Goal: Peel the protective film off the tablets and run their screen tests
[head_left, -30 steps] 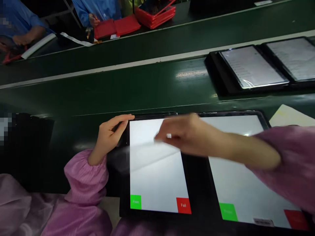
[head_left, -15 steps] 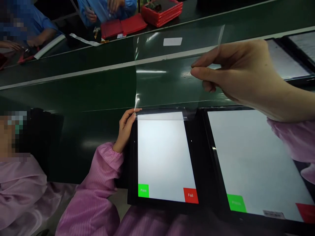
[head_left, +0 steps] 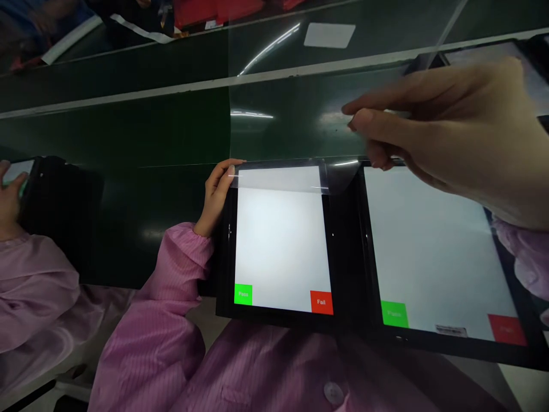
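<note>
A black tablet with a white screen, a green Pass button and a red Fail button lies in front of me. My left hand grips its top left corner. My right hand is raised above the tablets, thumb and fingers pinched on a clear protective film. The film stands up from the tablet's far edge and still clings along the top of the screen. A white tab sits on the film's upper part. A second, larger tablet with a white screen lies just to the right.
A dark green conveyor belt runs behind the tablets. Another lit tablet lies at the far right on the belt. At left, a neighbour's hand in a pink sleeve touches a dark device. Red trays and white strips lie at the far side.
My right hand lifted from the left tablet's screen up and to the right, peeling the film almost fully off. The left hand stayed on the corner. The view tilted down slightly.
</note>
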Available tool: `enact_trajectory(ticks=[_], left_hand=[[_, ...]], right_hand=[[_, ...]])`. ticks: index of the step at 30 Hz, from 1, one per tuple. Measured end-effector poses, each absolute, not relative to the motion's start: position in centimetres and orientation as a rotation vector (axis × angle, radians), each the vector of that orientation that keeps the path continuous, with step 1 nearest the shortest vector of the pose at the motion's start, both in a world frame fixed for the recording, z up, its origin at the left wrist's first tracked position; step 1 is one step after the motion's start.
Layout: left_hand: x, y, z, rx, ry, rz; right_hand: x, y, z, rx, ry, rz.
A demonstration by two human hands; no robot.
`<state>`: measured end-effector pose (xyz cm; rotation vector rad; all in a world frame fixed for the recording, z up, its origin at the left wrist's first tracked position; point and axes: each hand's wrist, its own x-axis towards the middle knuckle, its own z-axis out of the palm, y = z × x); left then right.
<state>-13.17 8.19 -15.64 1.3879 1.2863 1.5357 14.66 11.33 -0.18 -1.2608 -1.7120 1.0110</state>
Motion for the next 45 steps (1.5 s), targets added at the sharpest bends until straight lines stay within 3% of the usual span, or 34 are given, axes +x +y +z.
enact_trajectory(ticks=[16, 45], left_hand=[[-13.2, 8.7, -16.0, 1.407, 1.338, 1.565], [-13.1, 8.6, -15.8, 1.369, 1.311, 1.524]], right_hand=[[16.8, 7.3, -3.7, -1.038, -2.033, 1.052], [16.7, 5.5, -5.4, -1.161, -2.188, 1.116]])
